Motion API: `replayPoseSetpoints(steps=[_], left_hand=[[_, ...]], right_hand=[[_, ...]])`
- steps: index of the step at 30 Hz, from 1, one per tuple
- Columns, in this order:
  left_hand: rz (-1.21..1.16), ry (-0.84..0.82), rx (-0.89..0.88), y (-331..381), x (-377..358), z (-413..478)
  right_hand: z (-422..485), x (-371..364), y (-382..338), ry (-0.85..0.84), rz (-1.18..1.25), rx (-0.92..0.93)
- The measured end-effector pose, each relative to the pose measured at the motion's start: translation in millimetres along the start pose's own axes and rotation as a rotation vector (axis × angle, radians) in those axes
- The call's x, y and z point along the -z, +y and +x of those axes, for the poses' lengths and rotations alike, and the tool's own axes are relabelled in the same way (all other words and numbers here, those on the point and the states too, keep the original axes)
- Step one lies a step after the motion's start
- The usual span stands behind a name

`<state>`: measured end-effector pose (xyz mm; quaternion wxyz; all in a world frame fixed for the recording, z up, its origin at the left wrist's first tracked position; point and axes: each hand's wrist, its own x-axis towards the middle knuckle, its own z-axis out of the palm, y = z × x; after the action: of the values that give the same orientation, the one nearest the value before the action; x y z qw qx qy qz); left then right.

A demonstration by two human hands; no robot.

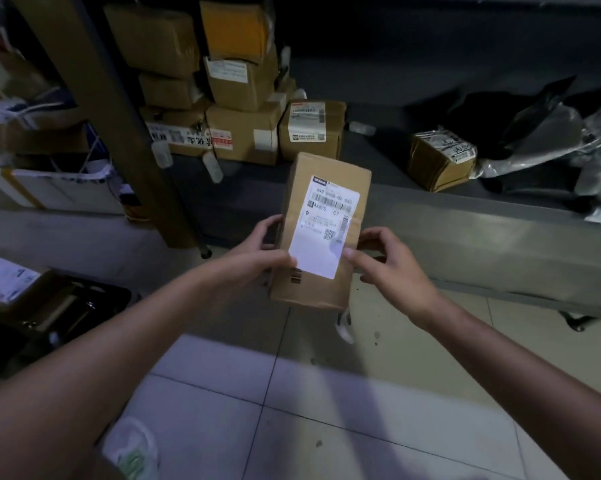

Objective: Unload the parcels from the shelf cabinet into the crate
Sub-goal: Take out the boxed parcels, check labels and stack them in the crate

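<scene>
A tall brown cardboard parcel (pixel 321 233) with a white shipping label is held up in front of me over the tiled floor. My left hand (pixel 257 252) grips its left edge, thumb on the label. My right hand (pixel 385 265) holds its right edge with thumb and fingers curled round it. Behind it, several stacked cardboard parcels (pixel 243 133) sit on the low dark shelf (pixel 371 150) of the cabinet. At the lower left a dark crate (pixel 67 306) holds a labelled parcel (pixel 6 280).
A small brown box (pixel 441 161) and grey and black plastic mail bags (pixel 541 133) lie on the shelf to the right. A brown upright post (pixel 119 116) stands at the left, with more boxes (pixel 43 133) behind it. A green-printed bag (pixel 133 448) lies near my feet.
</scene>
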<state>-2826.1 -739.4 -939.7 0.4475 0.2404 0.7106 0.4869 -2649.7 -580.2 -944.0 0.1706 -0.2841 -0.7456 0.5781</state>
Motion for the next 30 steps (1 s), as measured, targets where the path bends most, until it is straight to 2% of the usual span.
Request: replayPoseSetpoints(steps=[5, 11, 15, 19, 23, 26, 28, 30], left_hand=[[0.186, -0.021, -0.063, 0, 3, 3], [0.576, 0.019, -0.227, 0, 6, 1], [0.975, 0.07, -0.411, -3, 10, -3], [1.111, 0.15, -0.499, -4, 13, -4], [1.167, 0.198, -0.535, -5, 17, -5], [1.192, 0.206, -0.543, -7, 18, -5], [1.045, 0.21, -0.417, -7, 18, -4], [0.747, 0.242, -0.241, -5, 21, 0]], right_hand=[[0, 9, -5, -0.003, 0.018, -0.055], [2, 16, -22, 0.044, 0.268, -0.203], [4, 19, -25, 0.085, 0.184, -0.154], [6, 20, -21, -0.012, 0.059, -0.127], [6, 19, -20, -0.106, -0.017, -0.107], [5, 19, -19, -0.103, 0.007, -0.122], [3, 20, -17, -0.088, -0.028, -0.075], [-2, 19, -16, -0.069, -0.098, 0.001]])
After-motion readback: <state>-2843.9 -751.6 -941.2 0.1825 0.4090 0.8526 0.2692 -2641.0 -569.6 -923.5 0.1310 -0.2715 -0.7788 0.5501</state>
